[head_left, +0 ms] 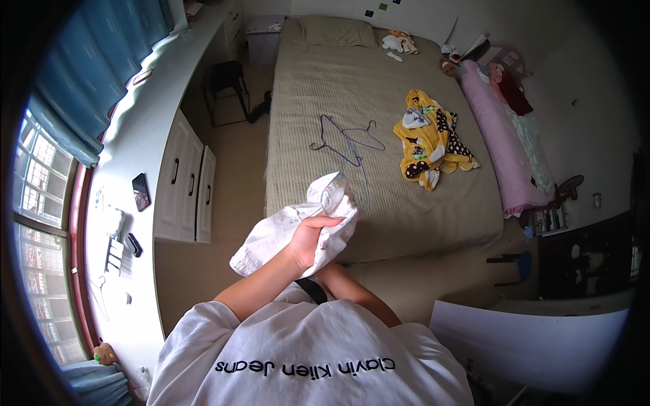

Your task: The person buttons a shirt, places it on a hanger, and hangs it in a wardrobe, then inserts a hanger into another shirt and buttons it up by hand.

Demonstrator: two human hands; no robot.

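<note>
Head view: the left hand [309,241] is closed around a gathered fold of a white garment with a faint small print [265,238], its thumb laid across the bunched cloth; this grip apparently keeps the loose fabric together, while the free part droops towards the left and a rounded, folded portion stands up in front of the fingers. The right forearm [360,298] reaches in beneath the left wrist, but the right hand is hidden behind the arm and the cloth; whether it is wide, narrow or holding the garment cannot be told. The garment is held in front of the chest, over the near edge of the bed [298,95], a position that probably leaves both arms comfortably bent and the cloth within easy sight. Just beyond it, a dark hanger [322,128] and slender bluish hangers [365,179] lie flat and overlapping on the ribbed green cover; they seem placed within forward reach. To their right, a yellow patterned garment [424,139] rests loosely heaped, apart from the hangers; a pink bolster [484,115] lies along the bed's right side, perhaps as a soft border; a pillow [336,32] occupies the far end; a smartphone [140,191] lies on the white counter [128,159] beside the window, well apart from the garments.
</note>
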